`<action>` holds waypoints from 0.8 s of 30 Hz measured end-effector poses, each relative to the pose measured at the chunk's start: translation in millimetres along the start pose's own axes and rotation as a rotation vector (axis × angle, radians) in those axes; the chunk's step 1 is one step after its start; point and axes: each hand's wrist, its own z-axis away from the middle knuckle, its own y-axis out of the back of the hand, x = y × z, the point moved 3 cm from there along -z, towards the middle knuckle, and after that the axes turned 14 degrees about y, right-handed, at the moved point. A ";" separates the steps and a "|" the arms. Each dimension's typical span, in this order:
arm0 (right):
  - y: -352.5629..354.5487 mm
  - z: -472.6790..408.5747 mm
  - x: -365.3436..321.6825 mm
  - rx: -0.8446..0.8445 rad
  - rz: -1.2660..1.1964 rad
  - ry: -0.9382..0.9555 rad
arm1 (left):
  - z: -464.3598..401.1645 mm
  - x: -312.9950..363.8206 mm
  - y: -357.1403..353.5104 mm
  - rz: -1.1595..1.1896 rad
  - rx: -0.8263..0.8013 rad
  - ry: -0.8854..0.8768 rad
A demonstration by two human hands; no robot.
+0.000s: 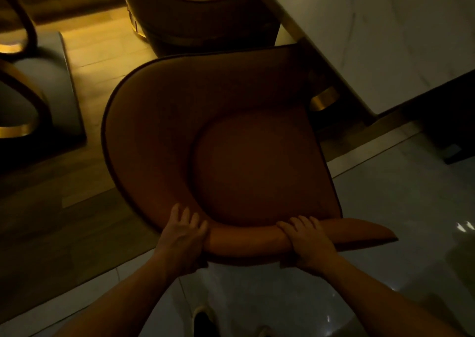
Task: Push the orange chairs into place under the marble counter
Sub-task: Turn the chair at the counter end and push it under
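- The fingers (189, 217) of the left hand (181, 239) wrap over the padded top of the backrest of the near orange chair (231, 141), thumb hidden beneath, so the grip is closed on the rim.
- The fingers of the right hand (307, 242) curl over the same rim a little to the right, also clamped on it; both forearms reach in from the bottom of the view.
- The 2 hands sit close together on the part of the backrest nearest the person, which suits a forward shove.
- This near chair stands angled, its open front turned toward the marble surface (380, 28) at upper right; its front corner lies at the edge of that surface, while most of the seat is out in the open.
- A brass-coloured ring (324, 100) shows just beside the chair's front right corner; whether it belongs to the chair's base or the surface's footing I cannot tell.
- A 2nd chair (205, 20) at the top of the view sits tight against the surface and looks already tucked in, though the dim light mutes its colour.
- Judgement: 1 chair appears done, and this one is gripped but not yet home. It needs straightening and a push forward.
- The floor changes from pale tile (385, 208) under the person to wood planks (97, 61) beyond.
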 end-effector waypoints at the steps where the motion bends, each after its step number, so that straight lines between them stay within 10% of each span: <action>1: 0.4 -0.1 2.0 -0.003 0.017 0.005 | -0.4 0.4 0.0 0.002 -0.005 0.000; 24: -15.2 6.9 10.6 0.331 0.114 0.346 | 21.2 16.3 -26.0 0.162 0.069 0.027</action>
